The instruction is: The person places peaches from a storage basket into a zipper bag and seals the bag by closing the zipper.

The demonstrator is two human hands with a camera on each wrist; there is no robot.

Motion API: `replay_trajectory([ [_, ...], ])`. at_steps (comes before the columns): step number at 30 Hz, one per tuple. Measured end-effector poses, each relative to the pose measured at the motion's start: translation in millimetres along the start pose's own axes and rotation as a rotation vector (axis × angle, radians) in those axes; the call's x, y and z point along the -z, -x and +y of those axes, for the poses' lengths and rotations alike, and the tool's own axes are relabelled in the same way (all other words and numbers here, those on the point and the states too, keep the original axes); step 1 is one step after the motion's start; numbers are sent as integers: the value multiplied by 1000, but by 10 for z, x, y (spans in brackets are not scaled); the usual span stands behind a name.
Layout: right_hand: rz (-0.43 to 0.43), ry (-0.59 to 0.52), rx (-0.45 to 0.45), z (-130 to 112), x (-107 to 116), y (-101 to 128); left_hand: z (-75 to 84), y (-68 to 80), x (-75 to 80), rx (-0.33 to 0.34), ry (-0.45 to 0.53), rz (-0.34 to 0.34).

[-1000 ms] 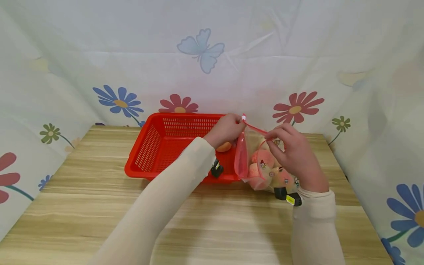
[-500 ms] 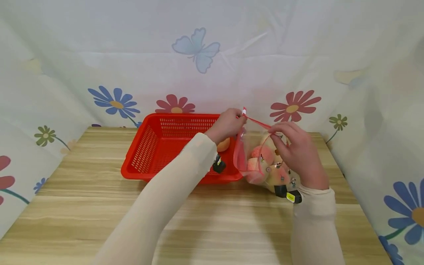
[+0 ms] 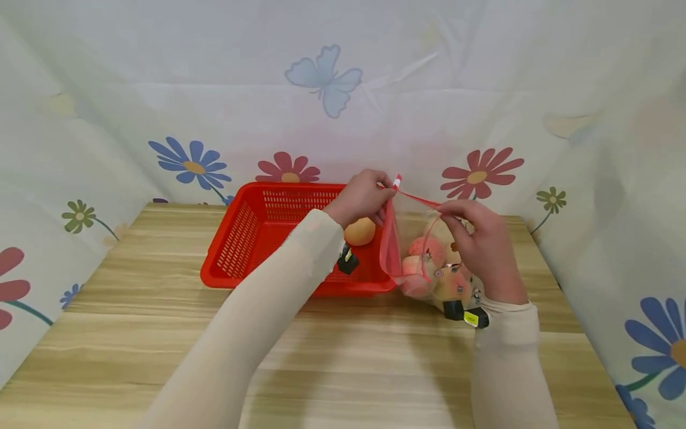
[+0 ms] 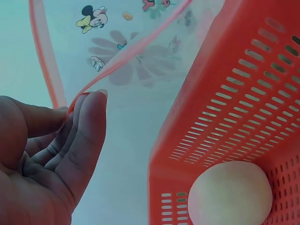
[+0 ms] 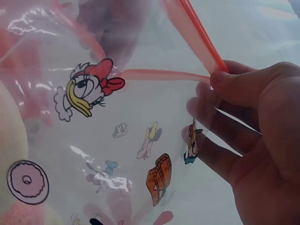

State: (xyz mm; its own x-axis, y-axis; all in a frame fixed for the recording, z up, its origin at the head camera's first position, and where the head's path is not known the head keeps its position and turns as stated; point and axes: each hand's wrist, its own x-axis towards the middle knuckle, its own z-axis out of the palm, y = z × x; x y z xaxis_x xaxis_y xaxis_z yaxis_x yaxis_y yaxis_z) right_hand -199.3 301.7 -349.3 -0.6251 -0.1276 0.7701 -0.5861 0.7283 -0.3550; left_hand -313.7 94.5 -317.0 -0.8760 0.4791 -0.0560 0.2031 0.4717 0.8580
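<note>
Clear cartoon-print zip bag w/ peaches sits on table just right of red basket; we pinch its pink rim w/ left hand & right hand, pulling apart so mouth gapes.

Basket sits on the table, toward the back edge, left of centre. One peach in the basket's right end. Zip bag just right of the basket, touching its right wall, peaches inside. Left hand above the basket's back right corner, right hand over the bag.
</note>
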Motion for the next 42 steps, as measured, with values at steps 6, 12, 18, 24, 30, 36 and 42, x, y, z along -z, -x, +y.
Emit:
replay_trajectory([
  [6,32,-41,-2,-1,46,-9,13,20,1,1,-51,-3],
  [12,42,-66,-15,17,65,-16,-121,58,101,15,-11,-35],
  [18,70,-79,-16,55,98,-22,-263,51,235,69,-7,-6],
  [24,64,-113,-43,59,138,2,-429,2,315,93,-45,3],
  [30,64,-143,-57,79,152,18,-577,-40,353,112,-101,31],
  [36,71,-148,-52,102,167,24,-678,-89,355,158,-172,60],
  [42,78,-165,-56,105,184,29,-796,-133,322,201,-196,36],
])
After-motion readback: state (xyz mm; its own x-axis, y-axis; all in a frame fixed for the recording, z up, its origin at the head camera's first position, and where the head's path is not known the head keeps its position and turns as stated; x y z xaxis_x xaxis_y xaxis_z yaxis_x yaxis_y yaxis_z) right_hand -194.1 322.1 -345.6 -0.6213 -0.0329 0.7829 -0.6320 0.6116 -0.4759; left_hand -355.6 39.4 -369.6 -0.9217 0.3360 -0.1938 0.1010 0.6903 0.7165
